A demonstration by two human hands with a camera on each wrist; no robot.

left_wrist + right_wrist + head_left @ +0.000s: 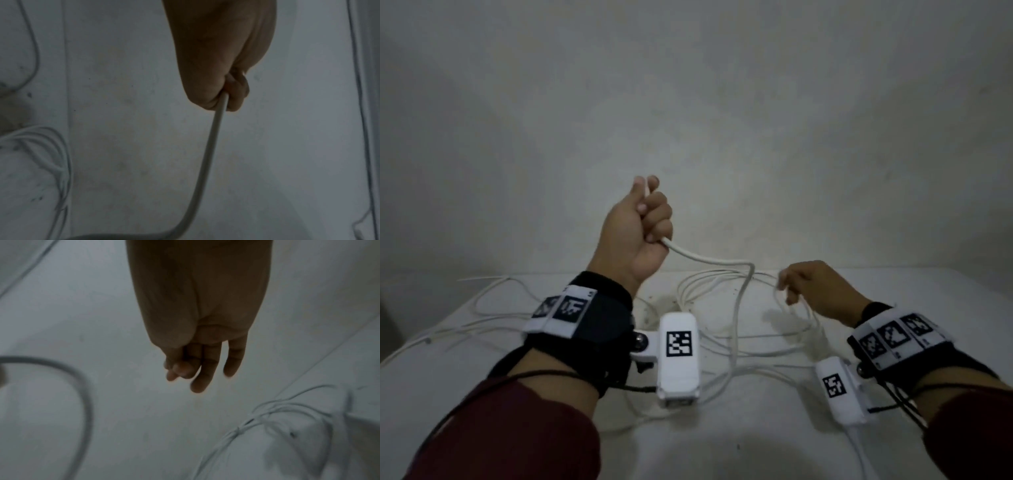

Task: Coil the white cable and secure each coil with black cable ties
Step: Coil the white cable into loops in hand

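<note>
The white worktop (756, 445) is ending at a far edge just behind both hands, with a bare pale wall (688, 85) rising beyond it; its left edge is slanting off toward the near left. Open surface is showing at the near middle, while loose strands are crossing most of the rest.

The left hand (635, 233) is lifted above the far middle of the worktop, its grip curled into a fist round the white cable (736, 308), whose tip is poking out between the top fingers. From the underside of the fist the cable is running right, bending sharply and dropping to the worktop between the two wrists. The right hand (815, 286) is hanging low at the far right, its thumb and forefinger pressed together; thin loops are lying right at those fingers (207, 369), but whether it is pinching a strand I cannot tell. A gathered bundle of loops (709, 284) is lying between the hands.

Both wrist views are dim and blurred. The wrist-worn cameras are covering part of the strands.
</note>
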